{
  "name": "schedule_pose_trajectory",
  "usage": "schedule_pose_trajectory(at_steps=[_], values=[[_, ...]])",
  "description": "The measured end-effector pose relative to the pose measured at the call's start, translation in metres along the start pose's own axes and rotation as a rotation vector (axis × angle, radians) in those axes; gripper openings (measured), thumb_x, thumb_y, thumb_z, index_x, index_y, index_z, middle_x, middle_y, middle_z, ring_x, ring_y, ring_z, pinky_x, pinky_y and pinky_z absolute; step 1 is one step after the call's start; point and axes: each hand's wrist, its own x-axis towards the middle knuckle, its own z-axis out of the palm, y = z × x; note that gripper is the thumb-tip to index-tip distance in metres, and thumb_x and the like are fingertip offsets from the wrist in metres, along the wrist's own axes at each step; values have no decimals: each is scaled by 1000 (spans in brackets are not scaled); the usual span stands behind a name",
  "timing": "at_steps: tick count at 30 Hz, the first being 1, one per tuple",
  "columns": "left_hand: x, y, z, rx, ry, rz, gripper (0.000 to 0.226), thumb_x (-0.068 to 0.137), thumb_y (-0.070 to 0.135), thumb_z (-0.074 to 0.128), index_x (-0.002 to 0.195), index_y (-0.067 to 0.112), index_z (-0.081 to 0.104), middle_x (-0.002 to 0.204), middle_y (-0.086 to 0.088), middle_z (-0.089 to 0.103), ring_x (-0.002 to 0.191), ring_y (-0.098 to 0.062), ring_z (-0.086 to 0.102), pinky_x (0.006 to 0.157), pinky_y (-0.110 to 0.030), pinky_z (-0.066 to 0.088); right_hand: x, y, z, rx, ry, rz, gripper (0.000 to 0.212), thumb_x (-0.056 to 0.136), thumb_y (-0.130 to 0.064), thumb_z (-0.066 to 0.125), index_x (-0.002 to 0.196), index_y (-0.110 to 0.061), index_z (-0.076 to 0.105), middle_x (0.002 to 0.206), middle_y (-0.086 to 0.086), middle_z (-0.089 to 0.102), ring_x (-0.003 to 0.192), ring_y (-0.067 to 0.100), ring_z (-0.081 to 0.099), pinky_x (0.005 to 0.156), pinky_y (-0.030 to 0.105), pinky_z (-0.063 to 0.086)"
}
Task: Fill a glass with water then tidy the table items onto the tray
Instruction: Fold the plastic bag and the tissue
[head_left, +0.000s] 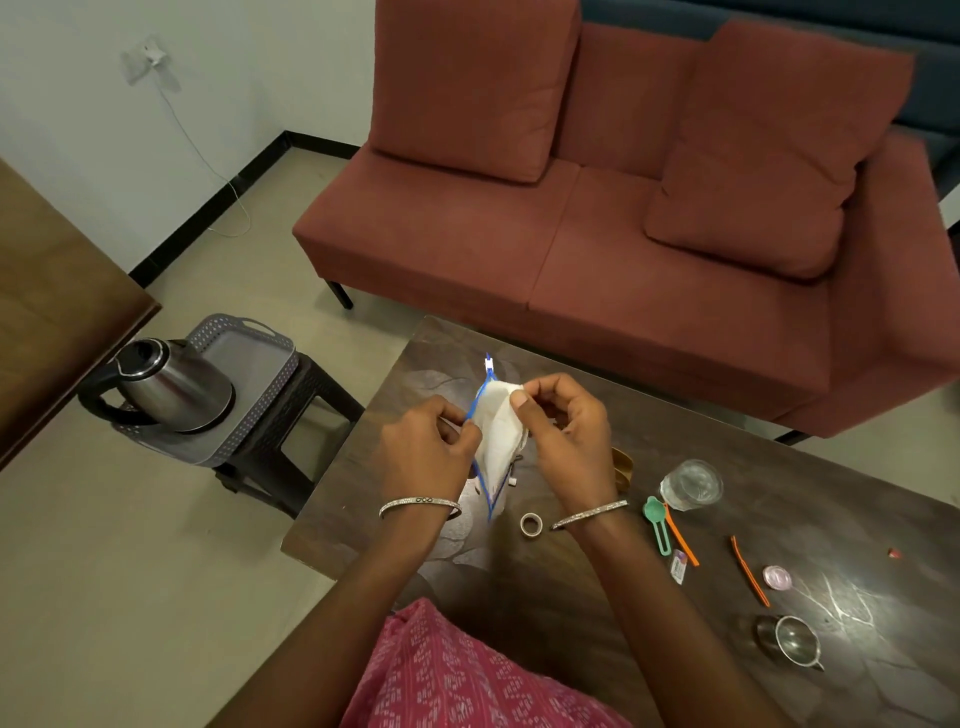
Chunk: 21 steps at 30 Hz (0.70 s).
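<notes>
Both hands hold a white pouch with a blue zip edge (497, 431) above the dark table (597, 597). My left hand (426, 447) pinches its left edge and my right hand (563, 431) pinches its top right corner. A clear glass (693, 484) stands on the table to the right. A grey perforated tray (249, 374) rests on a dark stool at the left, and a steel kettle (166, 384) sits on it.
Loose on the table lie a tape roll (531, 524), green (657, 525) and orange (681, 541) measuring spoons, another orange piece (749, 570), a pink lid (777, 578) and a steel cup (792, 640). A red sofa (649, 249) stands behind the table.
</notes>
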Motion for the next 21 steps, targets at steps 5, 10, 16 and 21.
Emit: schedule_pose_trajectory(at_steps=[5,10,16,21], values=[[-4,-2,14,-6,-20,20,7,75,24,69,70,22,64,54,8,66,44,3,57,46,-5,34,-1,4,-1,-103,14,-62,8,93,-15,62,86,-17,62,80,-6,66,69,1,59,61,18,49],[1,-13,23,-67,-82,-37,15,80,27,75,81,18,63,69,5,69,45,-3,64,47,-15,54,3,8,-8,-142,-30,-51,7,100,-22,52,94,-18,53,90,-8,62,77,-1,59,61,13,49],[9,-26,29,-132,-129,-103,16,78,21,78,75,16,63,67,-2,71,44,-8,66,44,-16,52,6,17,-16,-12,-68,-50,9,104,-29,45,99,-23,48,84,-7,58,67,-3,54,56,15,45],[12,-38,34,-141,-157,-176,16,79,12,72,69,11,61,56,-4,68,37,-2,61,37,-7,41,17,15,-25,122,68,-35,9,102,-28,50,95,-31,55,77,-7,63,65,4,53,58,20,45]])
